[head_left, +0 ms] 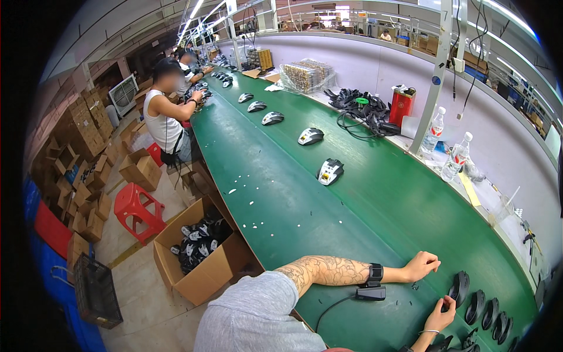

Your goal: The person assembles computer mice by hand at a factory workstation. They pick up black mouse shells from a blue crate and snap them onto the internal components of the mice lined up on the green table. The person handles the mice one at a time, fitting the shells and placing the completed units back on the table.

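Observation:
Over the green belt [375,258], my left hand [421,267] is closed with its fingers curled in; anything inside them is too small or hidden to make out. Below it, my right hand [440,315] has its thumb and fingers pinched together around something I cannot make out, with a small dark spot between them. Just beyond that hand lies a black mouse shell [460,287], close to the fingertips; whether they touch cannot be told. More black shells [475,307] line up to its right. Tiny dark bits [415,286] lie between the two hands.
White-and-black mice [331,172] stand in a row up the belt. A cardboard box of mouse parts [202,249] and a red stool [138,211] are on the left. Cables [366,111], a red tin [400,107] and bottles [457,156] sit along the right ledge. Co-workers [170,117] sit farther up.

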Tool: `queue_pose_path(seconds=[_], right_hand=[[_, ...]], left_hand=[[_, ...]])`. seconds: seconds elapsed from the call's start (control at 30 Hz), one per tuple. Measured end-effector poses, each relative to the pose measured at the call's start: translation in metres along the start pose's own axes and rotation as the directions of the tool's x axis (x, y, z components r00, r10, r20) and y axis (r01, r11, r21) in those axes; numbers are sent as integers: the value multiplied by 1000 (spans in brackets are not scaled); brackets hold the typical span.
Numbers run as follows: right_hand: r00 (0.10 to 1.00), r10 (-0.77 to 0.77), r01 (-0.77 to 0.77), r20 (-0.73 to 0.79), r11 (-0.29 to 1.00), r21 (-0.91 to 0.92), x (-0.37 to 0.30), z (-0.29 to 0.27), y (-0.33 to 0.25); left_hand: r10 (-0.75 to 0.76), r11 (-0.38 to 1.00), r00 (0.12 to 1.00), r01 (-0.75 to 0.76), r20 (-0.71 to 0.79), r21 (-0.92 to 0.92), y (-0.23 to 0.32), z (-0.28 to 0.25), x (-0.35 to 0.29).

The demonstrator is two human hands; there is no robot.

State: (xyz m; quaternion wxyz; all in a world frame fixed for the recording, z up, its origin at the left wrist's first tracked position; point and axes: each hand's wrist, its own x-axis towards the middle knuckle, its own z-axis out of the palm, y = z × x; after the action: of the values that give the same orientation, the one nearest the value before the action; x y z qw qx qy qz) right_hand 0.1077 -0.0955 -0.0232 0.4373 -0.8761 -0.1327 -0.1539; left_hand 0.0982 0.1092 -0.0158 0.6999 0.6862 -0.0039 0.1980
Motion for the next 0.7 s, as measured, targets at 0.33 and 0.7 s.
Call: queue_pose_path(seconds=[0.33,0.7], right_hand=[[997,75,-74,26,997,-26,-2,-2,-5],[986,-123,117,-114,992,-56,1,8,-2]], left_hand=[[374,906,919,-391,125,162,40,15,-16],[420,750,328,-650,846,-120,91,129,-59]])
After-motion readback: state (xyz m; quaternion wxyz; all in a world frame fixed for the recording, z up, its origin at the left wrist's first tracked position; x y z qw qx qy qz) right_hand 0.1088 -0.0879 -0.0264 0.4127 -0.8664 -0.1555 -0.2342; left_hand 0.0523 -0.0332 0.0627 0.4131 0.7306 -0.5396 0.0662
